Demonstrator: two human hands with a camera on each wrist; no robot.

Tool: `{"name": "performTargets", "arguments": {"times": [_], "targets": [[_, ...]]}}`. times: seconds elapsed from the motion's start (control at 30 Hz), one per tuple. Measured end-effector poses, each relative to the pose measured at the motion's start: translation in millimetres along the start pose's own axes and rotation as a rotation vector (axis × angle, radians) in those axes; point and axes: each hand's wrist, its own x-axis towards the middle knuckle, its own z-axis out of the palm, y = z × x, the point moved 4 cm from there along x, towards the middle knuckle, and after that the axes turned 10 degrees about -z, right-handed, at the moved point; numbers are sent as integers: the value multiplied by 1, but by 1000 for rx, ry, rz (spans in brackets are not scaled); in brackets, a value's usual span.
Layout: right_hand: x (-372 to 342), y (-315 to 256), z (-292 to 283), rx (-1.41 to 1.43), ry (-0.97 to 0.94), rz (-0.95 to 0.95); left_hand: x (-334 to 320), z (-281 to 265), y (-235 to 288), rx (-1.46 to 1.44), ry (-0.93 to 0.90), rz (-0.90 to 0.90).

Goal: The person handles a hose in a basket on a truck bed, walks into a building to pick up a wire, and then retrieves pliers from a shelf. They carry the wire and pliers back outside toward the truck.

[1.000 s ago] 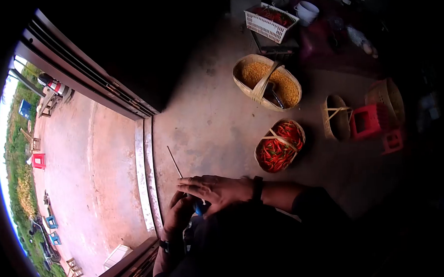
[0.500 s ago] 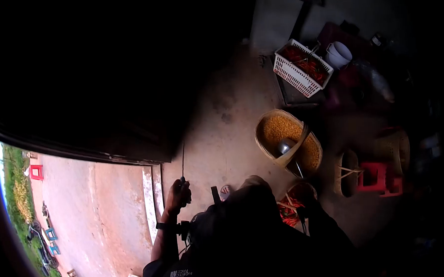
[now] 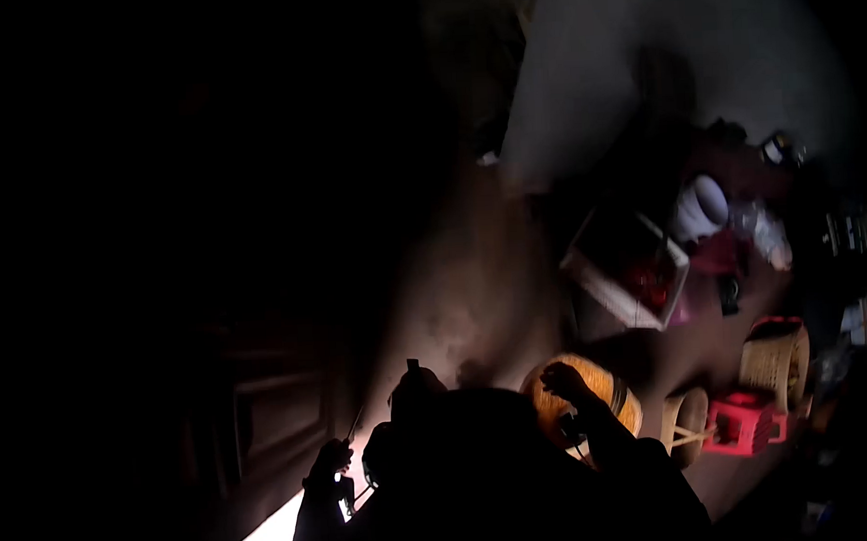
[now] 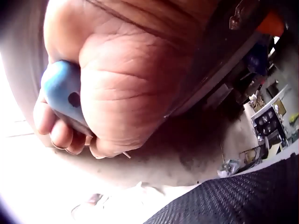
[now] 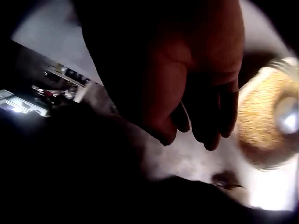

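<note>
My left hand (image 3: 329, 461) is low at the left in the head view. Its fingers curl round a screwdriver, whose rounded blue handle end (image 4: 63, 86) shows beside the palm in the left wrist view. The thin shaft (image 3: 355, 425) points upward from that hand in the head view. My right hand (image 5: 201, 60) hangs with loose, slightly bent fingers and holds nothing. In the head view it overlaps a woven basket of yellow grain (image 3: 603, 384). A shiny metal scoop (image 5: 287, 115) lies in the grain at the right edge of the right wrist view.
A dark panelled door (image 3: 280, 413) stands at the left, with bright light below it. Farther right are a white crate (image 3: 618, 296) with red peppers, a white bucket (image 3: 702, 208), a red stool (image 3: 740, 423) and more woven baskets (image 3: 687, 424).
My right hand has left the left hand and swung right, over the grain basket. The left hand keeps the screwdriver. The view has turned inward, and the doorway's bright outside has shrunk to a wedge.
</note>
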Motion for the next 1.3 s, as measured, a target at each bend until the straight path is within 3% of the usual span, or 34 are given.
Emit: {"name": "performTargets", "arguments": {"times": [0.03,0.07,0.13,0.2,0.23,0.27,0.3,0.37,0.43,0.47,0.53,0.6,0.67,0.7,0.73,0.77,0.87,0.9,0.93,1.0,1.07,1.13,1.23,1.3], "targets": [[75,-5,-17,-403,-185,-326,-12,7,37,145,149,52],[143,-115,18,71,-77,-91,-20,14,80,320,347,78],[208,-195,40,-268,-35,-218,-24,35,158,374,436,137],[294,-204,16,-107,0,-208,-27,40,248,391,465,177],[313,-219,23,-446,73,-307,-27,39,300,399,471,188],[342,-209,5,-155,25,-207,-13,46,346,405,486,183],[359,-193,-9,-73,36,-205,-10,55,379,405,484,180],[351,-226,12,-587,-135,-302,-6,78,453,394,451,184],[377,-217,12,-703,-66,-44,-13,99,535,391,417,193],[385,-237,26,-802,-148,133,-9,112,582,406,403,208],[413,-258,35,-607,21,373,-2,129,676,444,394,236],[478,-250,14,-1257,-563,46,9,141,765,461,406,269],[543,-303,17,-924,-387,295,19,146,851,451,440,293],[583,-332,19,-888,-416,382,22,145,890,439,459,300],[643,-317,-7,-1127,-562,-56,23,145,926,426,481,299],[711,-319,-22,-1404,-489,156,23,144,957,406,499,291],[820,-555,52,-1206,-245,62,19,143,1036,337,529,260],[864,-602,60,-983,-159,-214,16,146,1059,326,531,249],[888,-685,90,-1118,-79,-294,14,150,1087,319,524,237],[949,-780,117,-857,56,-458,14,156,1143,340,521,212],[997,-854,134,-770,52,-524,13,167,1206,399,494,166],[1049,-899,129,-680,59,-590,19,178,1285,483,461,141],[1110,-912,98,-923,37,-542,34,191,1421,607,410,142],[1131,-882,57,-1018,135,-254,48,188,1512,632,317,200]]}}
